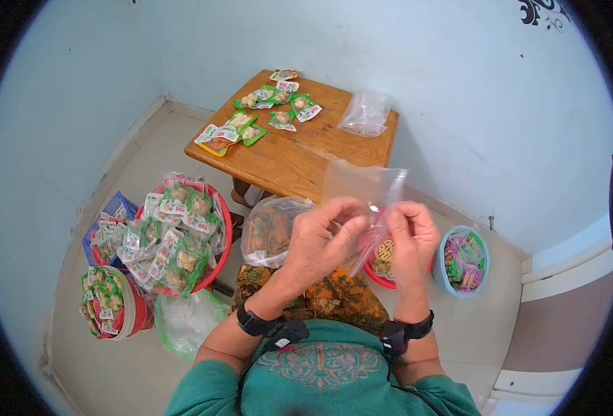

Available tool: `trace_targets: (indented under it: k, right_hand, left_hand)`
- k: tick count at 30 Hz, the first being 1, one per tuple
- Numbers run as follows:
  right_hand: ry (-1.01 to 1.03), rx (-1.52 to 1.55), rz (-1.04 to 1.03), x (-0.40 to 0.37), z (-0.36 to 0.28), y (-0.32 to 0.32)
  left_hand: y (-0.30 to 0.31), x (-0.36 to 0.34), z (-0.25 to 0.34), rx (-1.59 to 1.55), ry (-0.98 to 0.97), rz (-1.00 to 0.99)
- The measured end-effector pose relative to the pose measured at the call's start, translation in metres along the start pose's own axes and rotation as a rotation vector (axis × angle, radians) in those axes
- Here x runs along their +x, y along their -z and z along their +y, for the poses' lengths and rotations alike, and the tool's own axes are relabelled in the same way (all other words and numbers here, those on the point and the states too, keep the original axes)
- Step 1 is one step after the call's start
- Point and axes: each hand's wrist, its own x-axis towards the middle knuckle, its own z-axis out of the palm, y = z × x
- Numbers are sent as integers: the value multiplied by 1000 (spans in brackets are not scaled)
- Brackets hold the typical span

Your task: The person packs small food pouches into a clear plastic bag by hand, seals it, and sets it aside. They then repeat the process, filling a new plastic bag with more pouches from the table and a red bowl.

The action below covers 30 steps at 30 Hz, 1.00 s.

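A clear plastic bag point(362, 182) is held up in front of my chest, between my two hands. My right hand point(414, 239) pinches its right edge with thumb and fingertips. My left hand point(326, 234) is at the bag's left side, its fingers curled and the thumb bent toward them, gripping the plastic. The bag looks empty and its lower part hangs in folds. Behind it a red basket point(383, 277) shows in part, with a gold pattern inside. On the wooden table point(306, 156) ahead lie several small snack packets point(282, 119) and a stack of clear bags point(367, 113).
At left stand a red basin point(227, 232) heaped with snack packets, a blue basket point(95, 243) and a red-and-white bucket point(140, 308) of packets. A green-edged plastic bag point(188, 326) lies on the floor. A light blue bucket point(485, 277) with colourful packets is at right. Walls enclose the corner.
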Motion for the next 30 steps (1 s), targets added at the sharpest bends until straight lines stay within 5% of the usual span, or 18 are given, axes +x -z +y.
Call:
trace_targets:
  k: [9,24,30]
  right_hand:
    - [118,-152,-329,-3,-6,-10]
    - [67,-217,-336,-11,9,-15]
    - [100,-272,-318,-12,2,-22]
  left_hand:
    - [-11,-6,-11,-203,75,-33]
    - [-6,-9,-17,-62,57,-36]
    - [-10,-11,-24,-295,98,13]
